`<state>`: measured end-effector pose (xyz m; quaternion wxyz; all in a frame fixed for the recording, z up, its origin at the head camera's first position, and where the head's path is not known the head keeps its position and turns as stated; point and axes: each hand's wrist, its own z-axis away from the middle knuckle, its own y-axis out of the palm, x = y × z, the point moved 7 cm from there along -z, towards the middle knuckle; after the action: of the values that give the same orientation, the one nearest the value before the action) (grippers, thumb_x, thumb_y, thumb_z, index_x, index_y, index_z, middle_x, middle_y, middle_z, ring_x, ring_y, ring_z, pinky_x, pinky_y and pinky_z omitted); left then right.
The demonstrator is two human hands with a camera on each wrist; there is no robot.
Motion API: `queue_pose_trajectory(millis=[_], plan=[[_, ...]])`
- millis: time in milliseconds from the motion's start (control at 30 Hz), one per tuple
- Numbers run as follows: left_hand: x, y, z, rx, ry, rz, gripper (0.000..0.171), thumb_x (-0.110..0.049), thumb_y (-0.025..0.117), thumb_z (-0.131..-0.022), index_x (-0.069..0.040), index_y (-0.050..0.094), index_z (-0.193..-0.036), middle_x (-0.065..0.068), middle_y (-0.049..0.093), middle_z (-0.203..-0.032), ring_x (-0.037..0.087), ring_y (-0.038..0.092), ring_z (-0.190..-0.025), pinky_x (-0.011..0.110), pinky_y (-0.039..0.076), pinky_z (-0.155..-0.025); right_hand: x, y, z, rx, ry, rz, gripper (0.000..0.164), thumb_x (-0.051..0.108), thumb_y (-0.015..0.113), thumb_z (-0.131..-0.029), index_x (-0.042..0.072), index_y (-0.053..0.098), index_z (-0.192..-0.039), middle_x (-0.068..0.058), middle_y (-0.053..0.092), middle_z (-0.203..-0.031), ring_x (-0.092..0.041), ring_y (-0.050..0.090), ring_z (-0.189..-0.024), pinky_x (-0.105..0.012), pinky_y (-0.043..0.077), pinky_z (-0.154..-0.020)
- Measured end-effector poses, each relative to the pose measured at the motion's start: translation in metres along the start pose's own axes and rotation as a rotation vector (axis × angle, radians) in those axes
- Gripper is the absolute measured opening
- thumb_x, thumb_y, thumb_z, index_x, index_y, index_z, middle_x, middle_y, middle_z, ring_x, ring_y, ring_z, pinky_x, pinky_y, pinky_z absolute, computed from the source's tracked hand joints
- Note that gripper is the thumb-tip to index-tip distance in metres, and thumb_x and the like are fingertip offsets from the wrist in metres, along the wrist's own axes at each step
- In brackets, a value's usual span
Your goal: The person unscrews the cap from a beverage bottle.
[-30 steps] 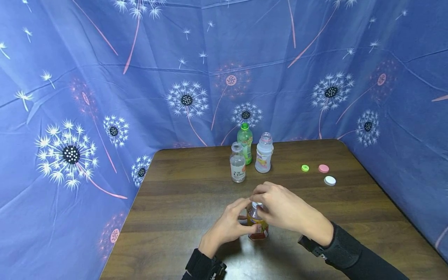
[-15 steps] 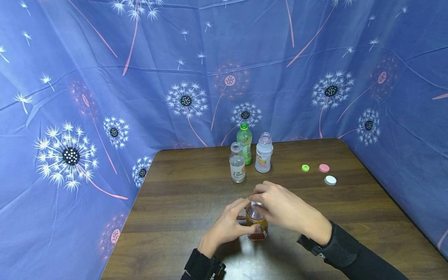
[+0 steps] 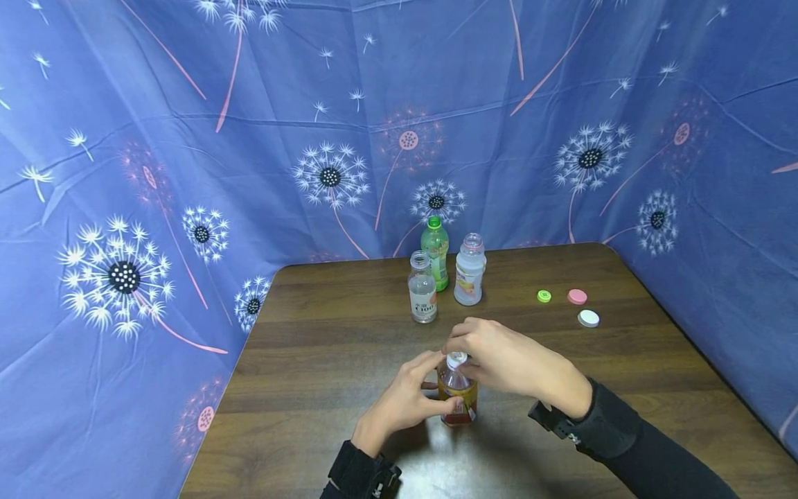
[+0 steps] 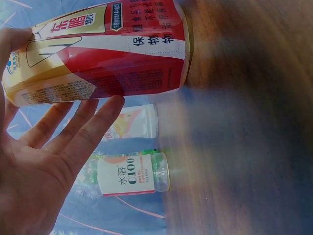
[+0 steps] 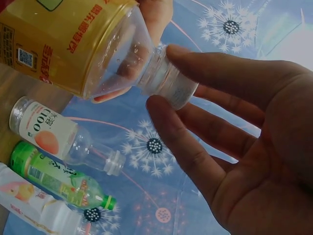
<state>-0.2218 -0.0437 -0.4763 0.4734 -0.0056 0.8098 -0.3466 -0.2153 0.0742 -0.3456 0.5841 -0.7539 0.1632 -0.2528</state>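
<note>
A drink bottle with a red and gold label and amber liquid at its base stands upright near the front of the table. My left hand holds its body, thumb on the near side and fingers reaching round behind, as the left wrist view also shows on the label. Above it, my right hand is at the white cap on the neck. In the right wrist view, thumb and forefinger pinch this whitish cap from two sides, while the other fingers extend past it.
Behind stand three uncapped bottles: a clear one, a green one and a white one. Green, pink and white caps lie at the right. A blue dandelion-print cloth hangs behind the wooden table.
The right hand's fingers have shifted slightly on the cap, so more of the white cap shows. The left hand keeps its hold, and the bottle stays in place.
</note>
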Motion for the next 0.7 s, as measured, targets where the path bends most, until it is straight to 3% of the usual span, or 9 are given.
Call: queue_pose_trajectory(millis=[333, 633, 700], plan=[[0.0, -0.0006, -0.0005, 0.002, -0.001, -0.02, 0.072, -0.034, 0.077, -0.09, -0.029, 0.041, -0.153, -0.005, 0.059, -0.137, 0.008, 0.061, -0.118, 0.03, 0.06, -0.095, -0.0056, 0.0015, -0.003, -0.037, 0.048, -0.017, 0.017, 0.019, 0.085, -0.082, 0.016, 0.075, -0.095, 0.008, 0.067, -0.086, -0.001, 0.061, -0.075, -0.018, 0.053, -0.063], [-0.0004, -0.0001, -0.0008, -0.009, 0.009, -0.036, 0.075, -0.033, 0.077, -0.089, -0.031, 0.039, -0.154, -0.008, 0.06, -0.134, 0.007, 0.06, -0.119, 0.038, 0.06, -0.096, -0.0091, 0.004, -0.0056, -0.099, 0.154, 0.104, 0.03, 0.045, 0.083, -0.081, 0.018, 0.072, -0.084, 0.01, 0.061, -0.07, 0.003, 0.047, -0.054, -0.015, 0.038, -0.047], [-0.0008, -0.0002, -0.0008, -0.014, 0.014, -0.038, 0.075, -0.032, 0.078, -0.089, -0.03, 0.04, -0.154, -0.008, 0.06, -0.134, 0.006, 0.06, -0.118, 0.034, 0.059, -0.096, -0.0102, 0.0031, -0.0055, -0.103, 0.167, 0.11, 0.034, 0.05, 0.082, -0.08, 0.019, 0.07, -0.082, 0.012, 0.057, -0.068, 0.002, 0.043, -0.053, -0.015, 0.036, -0.046]])
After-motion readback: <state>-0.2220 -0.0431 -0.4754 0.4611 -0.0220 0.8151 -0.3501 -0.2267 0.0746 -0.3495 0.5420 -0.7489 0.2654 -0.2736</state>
